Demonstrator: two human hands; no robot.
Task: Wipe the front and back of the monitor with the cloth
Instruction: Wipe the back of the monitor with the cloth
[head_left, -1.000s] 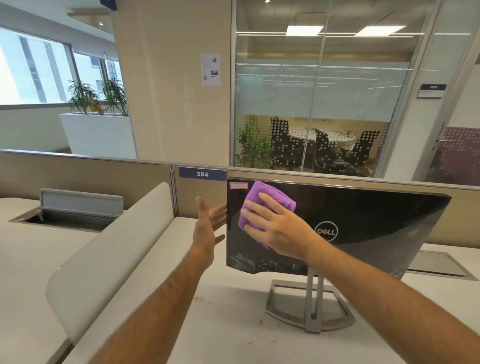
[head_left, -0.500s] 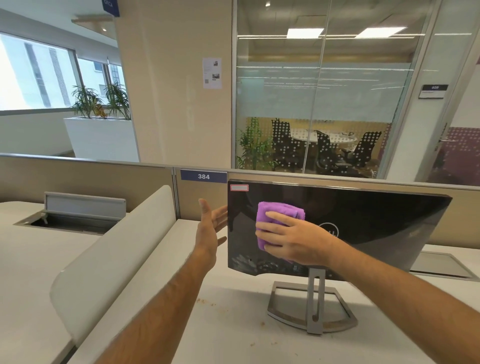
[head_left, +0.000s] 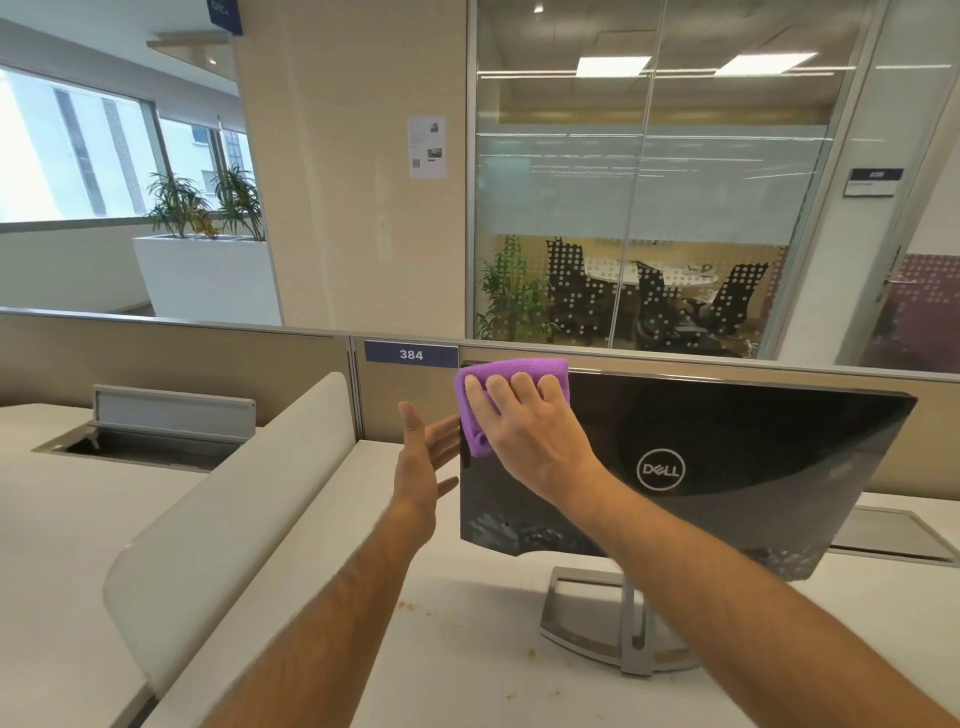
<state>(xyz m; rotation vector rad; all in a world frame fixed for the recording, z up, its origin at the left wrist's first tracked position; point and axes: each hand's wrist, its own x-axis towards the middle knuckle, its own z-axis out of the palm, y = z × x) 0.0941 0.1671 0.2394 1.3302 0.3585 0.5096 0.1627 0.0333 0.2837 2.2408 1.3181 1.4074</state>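
monitor: the monitor (head_left: 727, 467) stands on the bench (head_left: 467, 649) with its glossy black back facing us, logo side, on a metal stand (head_left: 623, 629). The front can't be seen from here.

cloth: the purple cloth (head_left: 498, 384) is up at the top left corner of the back panel, folded into a pad, its upper edge level with the monitor's top edge.

right hand: the right hand (head_left: 530, 426) lies flat over the cloth, fingers (head_left: 524, 387) straight and slightly spread, pressing it onto the panel rather than gripping it.

left hand: the left hand (head_left: 421, 467) is just beside the monitor's left edge, palm turned toward it, fingers straight and relaxed. Can't tell if the fingertips actually touch the edge or reach behind it.

step: looks like wiping the back, corner area.

doing it well: imo keep the palm flat so the pad doesn't bunch, go in overlapping passes across the panel, and brace that left edge properly because the stand looks thin and the screen could rock or swivel under pressure.

watch out: that gloss probably shows streaks easily, and there are brownish crumbs on the bench, so I'd keep the cloth off it.
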